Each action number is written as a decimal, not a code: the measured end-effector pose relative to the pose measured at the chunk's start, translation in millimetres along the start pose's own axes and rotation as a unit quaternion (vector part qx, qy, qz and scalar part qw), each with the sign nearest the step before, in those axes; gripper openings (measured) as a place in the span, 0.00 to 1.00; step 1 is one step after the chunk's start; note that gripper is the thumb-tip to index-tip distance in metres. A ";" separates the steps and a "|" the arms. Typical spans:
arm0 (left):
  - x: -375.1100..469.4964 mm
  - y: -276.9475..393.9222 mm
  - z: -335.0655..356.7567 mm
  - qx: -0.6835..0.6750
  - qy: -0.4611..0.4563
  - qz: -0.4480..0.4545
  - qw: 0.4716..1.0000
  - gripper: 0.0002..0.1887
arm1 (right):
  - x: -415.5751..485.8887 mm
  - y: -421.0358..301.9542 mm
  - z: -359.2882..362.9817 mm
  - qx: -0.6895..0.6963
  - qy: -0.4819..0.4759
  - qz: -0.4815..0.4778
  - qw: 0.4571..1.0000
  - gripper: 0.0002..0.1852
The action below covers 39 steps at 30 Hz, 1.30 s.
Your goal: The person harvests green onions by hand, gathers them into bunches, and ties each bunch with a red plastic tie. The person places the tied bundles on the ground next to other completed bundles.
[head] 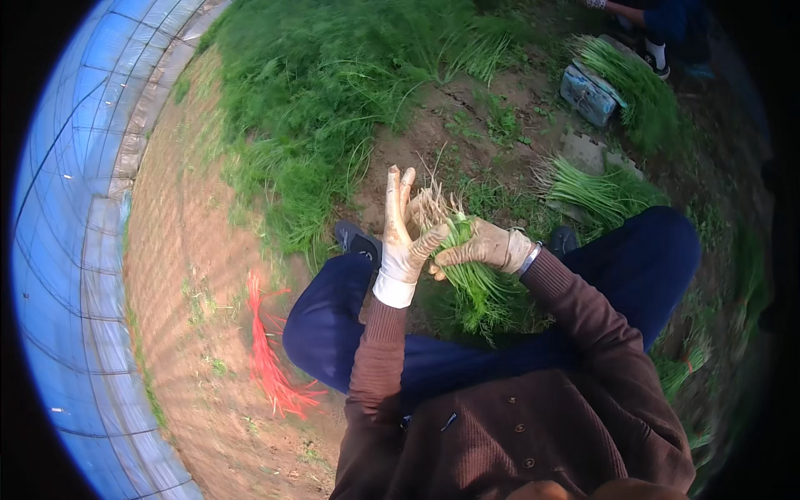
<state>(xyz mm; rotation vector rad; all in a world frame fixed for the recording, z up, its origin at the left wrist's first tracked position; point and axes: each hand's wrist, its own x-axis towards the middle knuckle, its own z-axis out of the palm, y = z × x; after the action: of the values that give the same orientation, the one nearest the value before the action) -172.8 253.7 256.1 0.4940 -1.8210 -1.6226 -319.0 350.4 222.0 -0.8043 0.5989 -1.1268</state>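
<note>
My right hand point(486, 245), in a soiled work glove, grips a bunch of feathery green herbs point(473, 279) that looks like dill or fennel. Pale roots point(434, 203) stick out at the bunch's upper end, and the leafy tops hang down between my legs. My left hand point(403, 234) is gloved too. Its fingers point up and stand apart beside the roots, while its thumb lies against or very close to the stems. Some of its fingers are partly hidden behind the roots.
Growing herbs point(312, 112) fill the ground ahead. Red ties point(269, 356) lie on soil at left, before a blue plastic greenhouse wall point(69, 219). A loose herb pile point(594, 190) is at right. Beyond it, more herbs rest by a blue wrapped block point(587, 95), near another person's shoe point(655, 64).
</note>
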 end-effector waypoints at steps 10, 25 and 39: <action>-20.9 -11.8 -8.4 -0.008 -0.097 -0.174 0.980 0.35 | 3.2 9.9 -2.6 -0.165 -0.039 -0.050 0.984 0.21; 2.6 71.6 -46.3 -0.274 0.071 -0.019 0.959 0.08 | 17.6 84.1 -32.5 -0.643 0.120 0.118 0.747 0.25; 93.4 84.7 -38.2 -0.015 0.157 0.116 0.981 0.12 | 43.7 -19.0 -20.0 -0.604 0.353 -0.313 0.642 0.63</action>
<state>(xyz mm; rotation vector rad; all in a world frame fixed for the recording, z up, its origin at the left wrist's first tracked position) -203.1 178.4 359.8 0.4748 -1.5551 -1.3293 -330.4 300.0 224.7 -1.8308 1.9792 -1.6449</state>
